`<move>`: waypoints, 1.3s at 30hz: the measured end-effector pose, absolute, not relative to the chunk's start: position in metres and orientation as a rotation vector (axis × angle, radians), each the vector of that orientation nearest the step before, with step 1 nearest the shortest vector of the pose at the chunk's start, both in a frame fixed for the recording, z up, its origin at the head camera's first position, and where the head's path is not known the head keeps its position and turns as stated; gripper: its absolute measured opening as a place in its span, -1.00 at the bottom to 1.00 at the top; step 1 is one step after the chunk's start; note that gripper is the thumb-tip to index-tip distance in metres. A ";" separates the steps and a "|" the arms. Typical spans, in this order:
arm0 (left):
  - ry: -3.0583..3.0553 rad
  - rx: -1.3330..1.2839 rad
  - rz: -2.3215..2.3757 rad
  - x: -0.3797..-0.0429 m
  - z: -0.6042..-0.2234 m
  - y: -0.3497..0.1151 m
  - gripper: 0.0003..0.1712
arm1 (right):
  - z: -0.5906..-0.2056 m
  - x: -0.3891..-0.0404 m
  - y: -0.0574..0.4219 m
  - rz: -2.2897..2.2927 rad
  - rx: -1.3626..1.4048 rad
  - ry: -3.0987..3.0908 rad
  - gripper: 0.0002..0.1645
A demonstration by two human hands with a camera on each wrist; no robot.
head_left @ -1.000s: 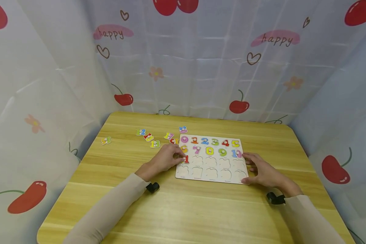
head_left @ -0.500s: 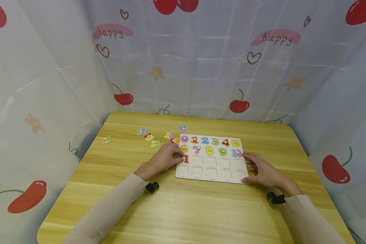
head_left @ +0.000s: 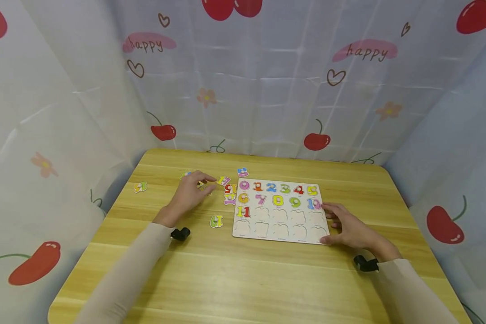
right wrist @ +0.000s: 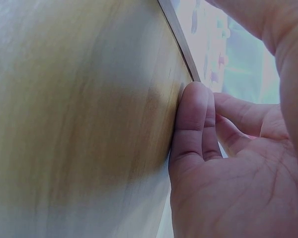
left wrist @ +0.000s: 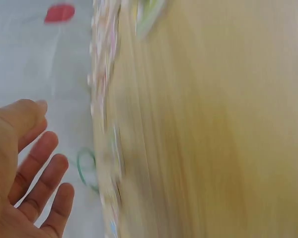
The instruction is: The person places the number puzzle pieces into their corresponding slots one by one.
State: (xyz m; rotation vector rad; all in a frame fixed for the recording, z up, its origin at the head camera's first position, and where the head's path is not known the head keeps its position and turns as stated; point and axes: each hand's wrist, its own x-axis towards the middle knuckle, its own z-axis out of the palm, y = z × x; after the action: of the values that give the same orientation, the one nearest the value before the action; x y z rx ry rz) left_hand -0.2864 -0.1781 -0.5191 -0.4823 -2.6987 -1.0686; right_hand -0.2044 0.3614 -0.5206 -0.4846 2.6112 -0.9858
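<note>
A white number puzzle board (head_left: 281, 231) lies flat on the table, its top two rows filled with coloured numbers 0 to 10. In its third row sits the yellow and red 11 piece (head_left: 243, 211); the other recesses there and below hold nothing. My left hand (head_left: 190, 193) hovers over loose pieces left of the board, fingers loosely bent and nothing in them. In the left wrist view its fingers (left wrist: 39, 163) are spread apart. My right hand (head_left: 350, 227) holds the board's right edge, thumb on the near corner and forefinger further up.
Loose number pieces lie left of the board: a green and yellow 19 (head_left: 216, 221), a red 15 (head_left: 230, 189), a 17 (head_left: 223, 181) and several others. One piece (head_left: 140, 187) lies far left; a blue and pink piece (head_left: 242, 172) sits behind the board. Curtains (head_left: 243, 90) surround the table.
My left hand has let go of the 11 piece, now in the third row, and moved left and away over the loose pieces. The right hand stays at the board's edge.
</note>
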 end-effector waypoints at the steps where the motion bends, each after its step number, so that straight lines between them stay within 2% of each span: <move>1: -2.693 -0.454 -1.054 -0.290 -0.520 -0.185 -0.70 | -0.521 -0.204 0.361 -0.985 -0.483 2.612 0.39; 11: -2.670 -0.172 -1.064 -0.312 -0.530 -0.244 -0.55 | -0.522 -0.204 0.362 -0.993 -0.477 2.601 0.40; 19: -2.759 -0.076 -1.092 -0.323 -0.538 -0.262 -0.47 | -0.523 -0.202 0.360 -0.988 -0.457 2.601 0.39; 29: -2.782 -0.017 -1.007 -0.331 -0.545 -0.261 -0.67 | -0.524 -0.202 0.361 -1.000 -0.456 2.601 0.39; 39: -2.760 0.001 -1.008 -0.329 -0.540 -0.256 -0.72 | -0.519 -0.203 0.361 -1.006 -0.466 2.604 0.39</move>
State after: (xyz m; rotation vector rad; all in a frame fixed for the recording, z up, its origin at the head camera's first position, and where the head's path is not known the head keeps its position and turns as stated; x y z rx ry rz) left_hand -0.3293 -0.2560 -0.5398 0.0008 -2.7597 -1.0079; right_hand -0.2029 0.3610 -0.5193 -0.4657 2.6041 -1.0062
